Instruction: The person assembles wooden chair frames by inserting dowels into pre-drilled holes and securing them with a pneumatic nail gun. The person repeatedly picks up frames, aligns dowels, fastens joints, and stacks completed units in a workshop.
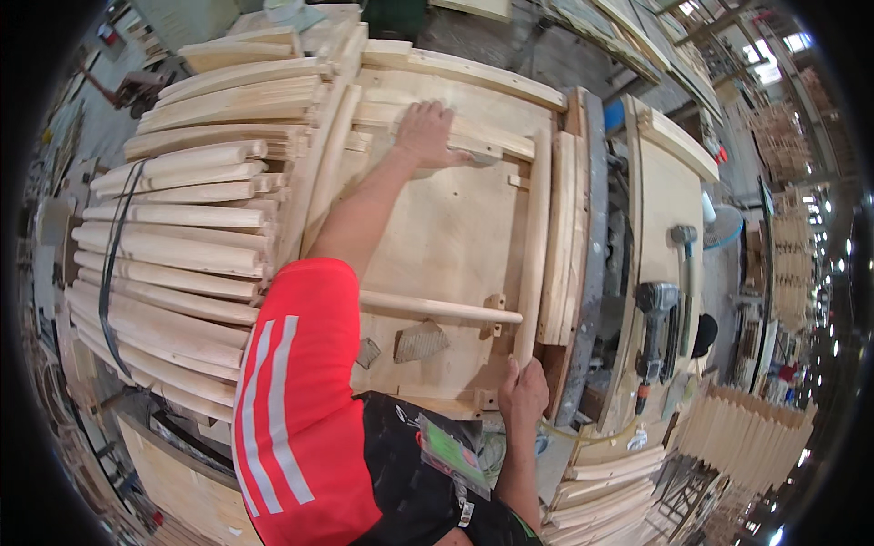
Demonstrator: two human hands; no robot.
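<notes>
A pale wooden frame lies on the plywood bench [455,218], with a long rounded post [535,237] on its right side. My left hand [426,136] reaches across to the far rail [505,143] and lies over it with fingers spread. At its thumb tip sits a small grey piece [482,158]; whether the thumb pins it, I cannot tell. My right hand [524,391] is closed round the near end of the post. A thin round rung [437,306] meets the post from the left. Two worn, sandpaper-like scraps [421,341] lie on the plywood below it.
Stacked curved wooden slats [173,246], some bound by a black strap [111,264], fill the left. On a side board to the right are a cordless power driver [655,314] and a hammer [685,246]. A fan [724,226] stands beyond. More wood pieces [605,487] lie lower right.
</notes>
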